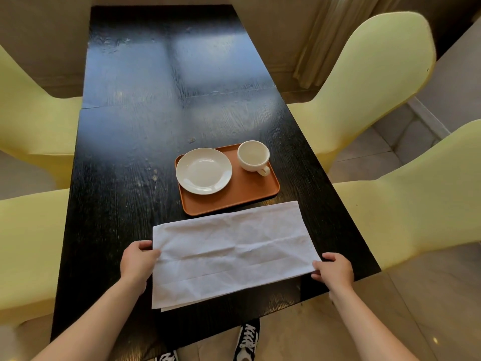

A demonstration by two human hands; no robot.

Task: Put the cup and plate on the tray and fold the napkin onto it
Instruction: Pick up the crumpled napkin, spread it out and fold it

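An orange tray (242, 194) lies on the black table, with a white plate (203, 170) on its left half and a white cup (253, 156) at its back right corner, handle toward me. In front of the tray a white napkin (234, 251) lies spread flat, folded once into a wide rectangle with creases across it. My left hand (138, 261) pinches the napkin's left edge. Over at the opposite side, my right hand (334, 269) pinches its right edge near the table's corner.
The black table (145, 121) stretches away from me. Pale yellow covered chairs stand on both sides: two at the left (28, 121) and two at the right (377, 82). My shoes show below the table's near edge.
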